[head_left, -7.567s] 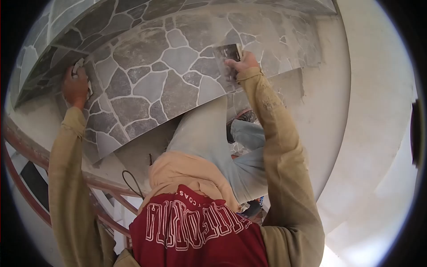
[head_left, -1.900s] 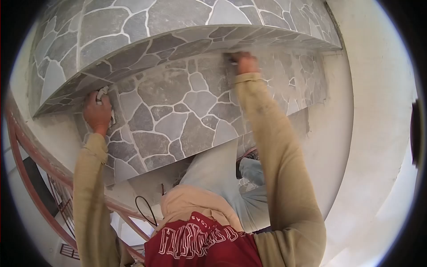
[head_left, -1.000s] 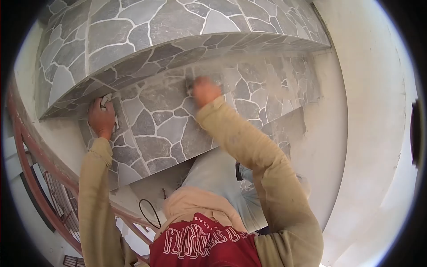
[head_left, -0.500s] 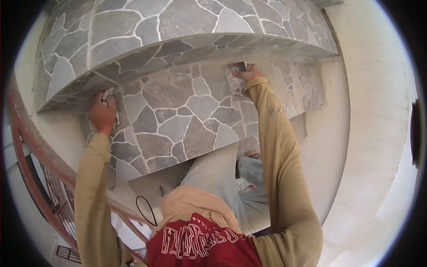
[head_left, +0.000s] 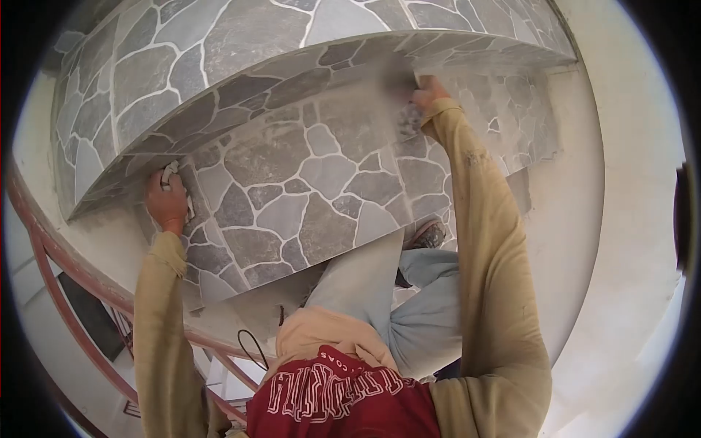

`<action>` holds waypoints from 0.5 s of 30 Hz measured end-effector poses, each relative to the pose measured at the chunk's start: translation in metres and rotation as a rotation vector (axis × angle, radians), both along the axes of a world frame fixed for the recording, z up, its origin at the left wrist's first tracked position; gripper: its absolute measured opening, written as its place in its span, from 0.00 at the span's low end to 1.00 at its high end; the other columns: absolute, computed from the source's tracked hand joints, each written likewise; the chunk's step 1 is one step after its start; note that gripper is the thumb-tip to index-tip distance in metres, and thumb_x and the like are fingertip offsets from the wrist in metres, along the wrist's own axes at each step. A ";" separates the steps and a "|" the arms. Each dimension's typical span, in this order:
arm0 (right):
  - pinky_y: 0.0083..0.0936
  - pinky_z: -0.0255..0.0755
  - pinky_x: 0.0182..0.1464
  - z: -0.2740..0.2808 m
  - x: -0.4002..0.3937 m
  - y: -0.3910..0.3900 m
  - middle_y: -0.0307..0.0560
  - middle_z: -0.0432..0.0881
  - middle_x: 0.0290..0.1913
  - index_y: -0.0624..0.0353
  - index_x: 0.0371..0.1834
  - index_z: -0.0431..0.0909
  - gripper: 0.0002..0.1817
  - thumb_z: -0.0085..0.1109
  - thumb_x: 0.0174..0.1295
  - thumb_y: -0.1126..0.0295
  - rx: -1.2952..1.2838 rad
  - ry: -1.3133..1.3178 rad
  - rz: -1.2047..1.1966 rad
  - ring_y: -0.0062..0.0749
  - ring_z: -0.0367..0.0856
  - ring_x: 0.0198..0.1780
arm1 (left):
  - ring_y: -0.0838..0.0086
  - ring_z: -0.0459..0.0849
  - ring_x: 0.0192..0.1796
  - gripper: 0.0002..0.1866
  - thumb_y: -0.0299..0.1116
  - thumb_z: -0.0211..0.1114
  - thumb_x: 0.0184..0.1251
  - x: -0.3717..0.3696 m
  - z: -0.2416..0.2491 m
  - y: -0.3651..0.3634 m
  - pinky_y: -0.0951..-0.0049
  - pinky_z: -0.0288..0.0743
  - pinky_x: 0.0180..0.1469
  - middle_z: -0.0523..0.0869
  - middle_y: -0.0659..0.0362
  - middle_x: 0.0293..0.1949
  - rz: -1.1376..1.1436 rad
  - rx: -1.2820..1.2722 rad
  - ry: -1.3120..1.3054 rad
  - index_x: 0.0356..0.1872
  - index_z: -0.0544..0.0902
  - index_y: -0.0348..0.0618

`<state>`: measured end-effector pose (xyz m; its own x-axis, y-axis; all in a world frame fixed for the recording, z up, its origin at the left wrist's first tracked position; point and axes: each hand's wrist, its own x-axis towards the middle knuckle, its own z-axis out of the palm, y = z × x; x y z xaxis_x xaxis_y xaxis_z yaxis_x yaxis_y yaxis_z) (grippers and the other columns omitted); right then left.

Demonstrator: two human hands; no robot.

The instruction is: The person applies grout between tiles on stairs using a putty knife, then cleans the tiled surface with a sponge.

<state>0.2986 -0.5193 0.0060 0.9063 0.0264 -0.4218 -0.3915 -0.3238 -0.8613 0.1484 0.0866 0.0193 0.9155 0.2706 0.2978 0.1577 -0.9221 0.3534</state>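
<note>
The stone-patterned step tread [head_left: 314,197] lies below both my hands, its grey pieces divided by pale joints. At its left end my left hand [head_left: 167,204] is closed on a crumpled whitish rag [head_left: 170,173] and presses down near the curved riser [head_left: 241,91]. On the right, my right hand [head_left: 431,93] reaches to the corner where tread and riser meet. Its fingers are closed round a dark, flat thing [head_left: 398,79], smeared by motion, whose kind I cannot tell. A mottled grey-white patch [head_left: 410,120] shows just below that hand.
A higher stone-patterned step [head_left: 248,36] rises beyond the riser. To the left runs a reddish-brown railing [head_left: 62,281]. A pale wall [head_left: 628,182] curves along the right. Below the tread's front edge are my legs [head_left: 358,285] and a dark shoe [head_left: 427,235].
The whole view has shifted slightly. My right hand has moved a little closer to the riser, and the dark thing in it is now blurred. My left hand keeps its place on the tread.
</note>
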 end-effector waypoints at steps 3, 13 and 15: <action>0.34 0.69 0.68 0.047 -0.018 0.039 0.56 0.82 0.61 0.68 0.66 0.73 0.45 0.84 0.42 0.66 -0.519 -0.085 0.001 0.46 0.79 0.64 | 0.46 0.86 0.46 0.15 0.40 0.61 0.63 -0.001 0.002 -0.011 0.54 0.77 0.50 0.88 0.45 0.45 0.038 -0.073 -0.047 0.43 0.86 0.40; 0.36 0.74 0.63 0.041 -0.017 0.040 0.64 0.85 0.55 0.70 0.60 0.78 0.45 0.84 0.40 0.54 -0.517 -0.180 0.042 0.54 0.83 0.59 | 0.44 0.86 0.45 0.17 0.40 0.61 0.63 -0.004 0.000 -0.007 0.53 0.78 0.49 0.88 0.44 0.43 0.034 -0.061 -0.003 0.47 0.86 0.42; 0.36 0.73 0.63 0.042 -0.017 0.025 0.62 0.86 0.54 0.72 0.60 0.77 0.45 0.84 0.41 0.56 -0.525 -0.265 0.005 0.52 0.83 0.58 | 0.44 0.86 0.45 0.17 0.40 0.61 0.63 0.003 -0.003 -0.005 0.52 0.77 0.49 0.88 0.44 0.43 -0.022 -0.087 -0.016 0.47 0.86 0.42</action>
